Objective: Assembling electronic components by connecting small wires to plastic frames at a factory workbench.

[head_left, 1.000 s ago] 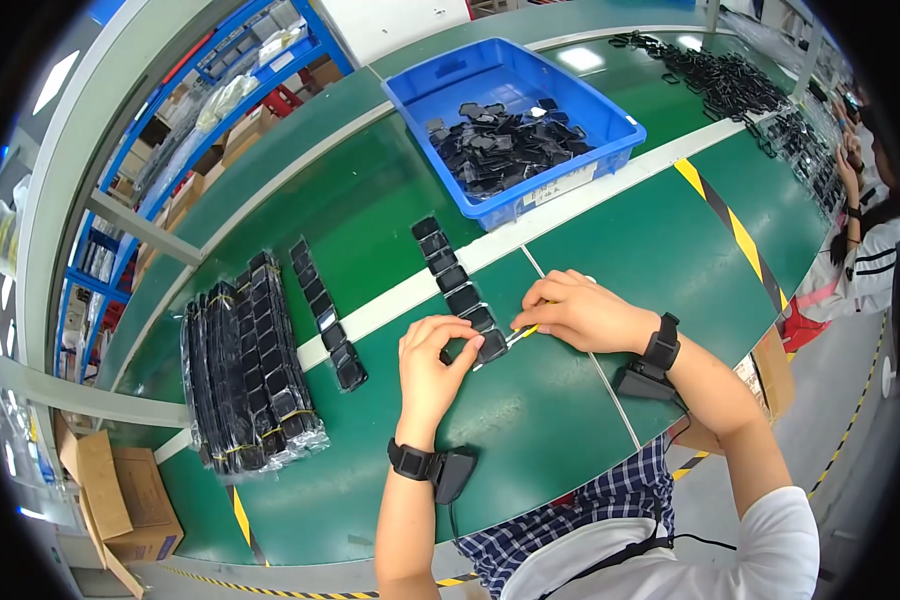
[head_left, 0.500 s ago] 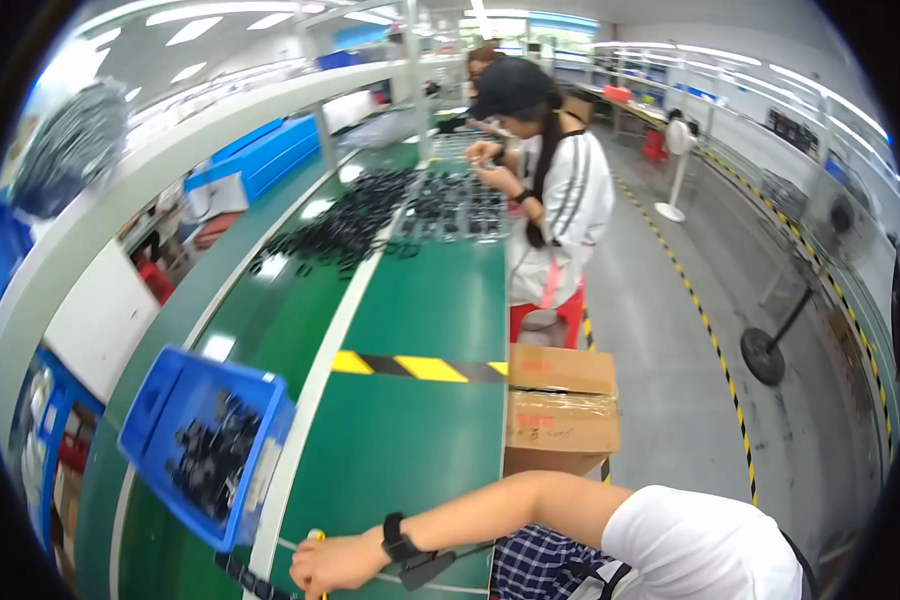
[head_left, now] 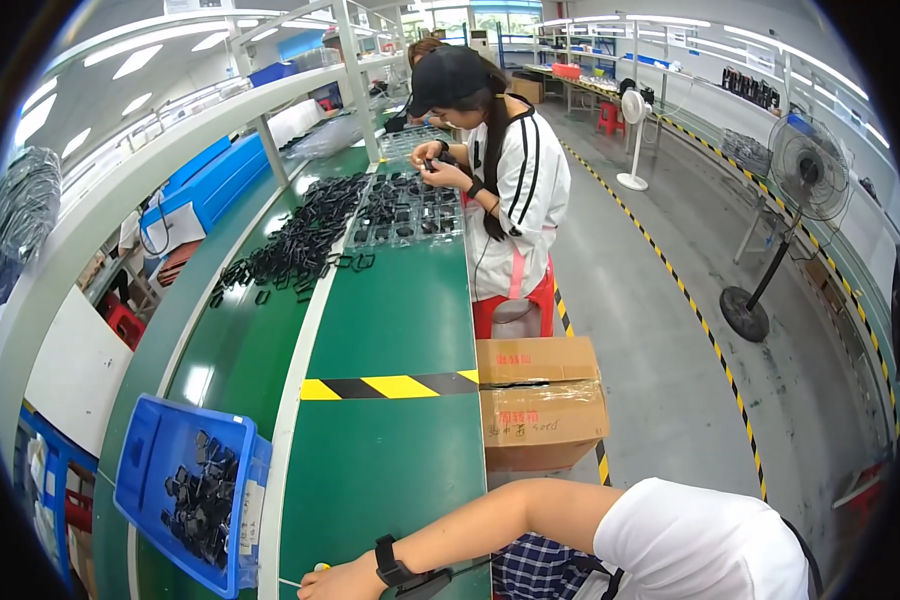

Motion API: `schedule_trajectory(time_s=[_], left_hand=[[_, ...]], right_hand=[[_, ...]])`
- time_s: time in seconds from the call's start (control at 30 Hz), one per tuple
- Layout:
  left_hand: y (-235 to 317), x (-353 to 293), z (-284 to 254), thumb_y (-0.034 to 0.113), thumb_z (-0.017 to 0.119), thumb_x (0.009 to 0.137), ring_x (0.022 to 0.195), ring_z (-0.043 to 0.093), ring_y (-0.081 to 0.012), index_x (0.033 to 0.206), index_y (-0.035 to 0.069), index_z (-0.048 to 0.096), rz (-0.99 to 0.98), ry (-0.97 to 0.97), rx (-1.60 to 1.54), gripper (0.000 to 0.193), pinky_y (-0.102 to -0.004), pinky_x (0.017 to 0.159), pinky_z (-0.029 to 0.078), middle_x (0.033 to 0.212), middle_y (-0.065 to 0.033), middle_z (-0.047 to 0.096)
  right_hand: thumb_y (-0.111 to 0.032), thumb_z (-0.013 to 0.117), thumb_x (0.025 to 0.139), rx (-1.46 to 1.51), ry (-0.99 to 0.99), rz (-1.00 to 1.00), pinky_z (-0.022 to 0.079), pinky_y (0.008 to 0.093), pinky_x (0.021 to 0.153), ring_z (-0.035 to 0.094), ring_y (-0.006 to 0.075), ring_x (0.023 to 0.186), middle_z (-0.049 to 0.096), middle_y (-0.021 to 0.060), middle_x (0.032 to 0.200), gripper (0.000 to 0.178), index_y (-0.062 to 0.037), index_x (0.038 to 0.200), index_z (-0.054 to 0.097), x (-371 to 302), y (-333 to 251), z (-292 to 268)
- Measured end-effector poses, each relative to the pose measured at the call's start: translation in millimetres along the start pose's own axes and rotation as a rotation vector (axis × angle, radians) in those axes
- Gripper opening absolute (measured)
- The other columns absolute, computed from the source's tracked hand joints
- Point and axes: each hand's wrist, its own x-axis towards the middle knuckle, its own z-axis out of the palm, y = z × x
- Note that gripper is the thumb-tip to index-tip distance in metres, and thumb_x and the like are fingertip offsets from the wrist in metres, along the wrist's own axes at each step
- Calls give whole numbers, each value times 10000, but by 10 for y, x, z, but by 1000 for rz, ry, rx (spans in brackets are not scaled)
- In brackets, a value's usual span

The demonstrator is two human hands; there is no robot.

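My right hand point(head_left: 342, 581) is at the lower edge, over the green bench, with its lower part cut off. A small yellow end point(head_left: 320, 567) of a thin object sticks up beside the closed fingers; the rest of it is hidden. A black wristband point(head_left: 390, 562) circles my right wrist. Left of this hand, a blue bin point(head_left: 138, 455) holds a heap of small black plastic parts point(head_left: 202, 500). My left hand is out of view.
Yellow-black tape point(head_left: 390, 386) crosses the green bench point(head_left: 390, 320). Farther along lie loose black frames point(head_left: 295, 235) and clear trays point(head_left: 410, 205) of parts, where a co-worker point(head_left: 515, 180) sits handling a small piece. Cardboard boxes point(head_left: 540, 415) stand right of the bench; fans point(head_left: 810, 170) stand beyond.
The view has shifted, so the bench and bin appear lower and farther left. My right hand has sunk toward the lower edge; the black strap near the bin has left view.
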Motion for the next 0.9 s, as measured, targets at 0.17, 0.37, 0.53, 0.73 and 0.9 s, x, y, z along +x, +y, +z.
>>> schedule_trajectory(time_s=[0.17,0.37,0.53,0.73,0.9], left_hand=[[74,1,-37,81,744,969,1095,658,-326,1067,18,705,26,-3,19,122,-421,946,553,1210,-161,659],[86,-7,-23,97,749,968,1114,649,-348,1071,24,711,61,5,48,132,-447,976,534,1204,-164,674],[177,5,-1,98,743,969,1145,631,-355,1059,23,719,-25,13,23,120,-454,1005,512,1182,-163,688],[135,-11,4,93,744,966,1155,624,-345,1055,25,728,5,25,60,113,-447,1002,512,1179,-158,690],[75,-30,-5,86,753,958,1147,623,-343,1058,32,730,66,22,67,116,-442,993,516,1195,-164,683]], right_hand=[[-323,620,984,11,-23,-3,511,465,821,640,294,1020,673,36,1049,205,-242,1073,786,-1,-24,-88],[-314,621,979,40,-10,-23,518,462,808,650,302,994,672,54,1015,205,-217,1047,787,-37,-47,-162],[-307,622,974,36,21,-27,521,461,795,655,302,976,673,56,1006,203,-202,1026,788,1,-65,-148],[-286,617,977,14,16,-23,521,458,792,655,300,980,672,52,1008,195,-213,1022,792,2,-82,-171],[-245,661,937,40,17,-41,483,448,871,631,287,1019,661,38,1028,147,-193,998,784,-88,16,-184]])
